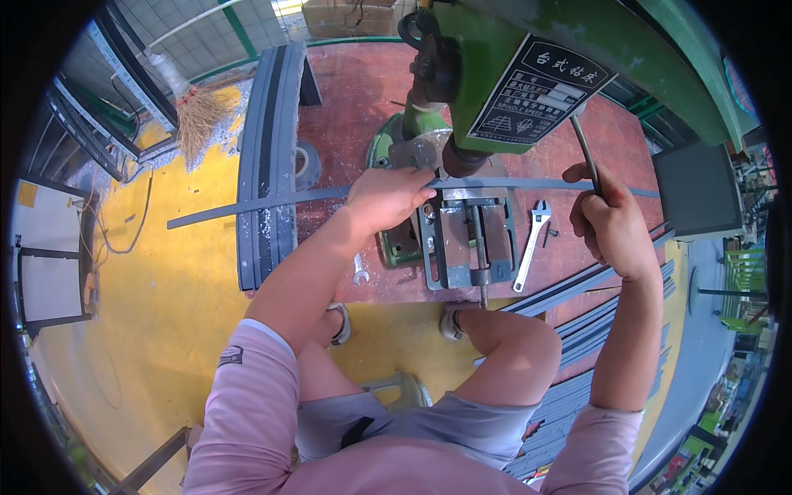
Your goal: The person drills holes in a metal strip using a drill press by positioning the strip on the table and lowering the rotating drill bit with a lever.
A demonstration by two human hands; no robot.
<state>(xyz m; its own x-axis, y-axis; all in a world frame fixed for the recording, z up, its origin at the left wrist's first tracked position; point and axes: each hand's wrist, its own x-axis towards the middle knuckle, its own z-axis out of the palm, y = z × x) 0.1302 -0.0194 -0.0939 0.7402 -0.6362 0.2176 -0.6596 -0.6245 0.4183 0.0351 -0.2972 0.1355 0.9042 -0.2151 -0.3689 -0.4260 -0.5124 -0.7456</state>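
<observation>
Under the chuck (pixel 463 162) of a green bench drill press (pixel 473 117), a long, narrow grey strip (pixel 266 203) lies across a drill-press vise (pixel 455 238). My left hand (pixel 390 197) grips the strip just left of the chuck, fingertips near the vise jaws. A row of small holes shows in the strip's left part, which passes over a stack of grey profiles (pixel 266 142). My right hand (pixel 609 223) is closed around the lower end of the press's metal feed lever (pixel 583 145). The chuck hides whether a drill bit touches the strip.
An adjustable wrench (pixel 532 247) and a small bolt (pixel 552 233) lie right of the vise on the red tabletop (pixel 346 86). Left of it are an open-end wrench (pixel 360 270) and a tape roll (pixel 307 164). Many long profiles (pixel 575 340) lie at lower right. A broom (pixel 198 111) leans at upper left.
</observation>
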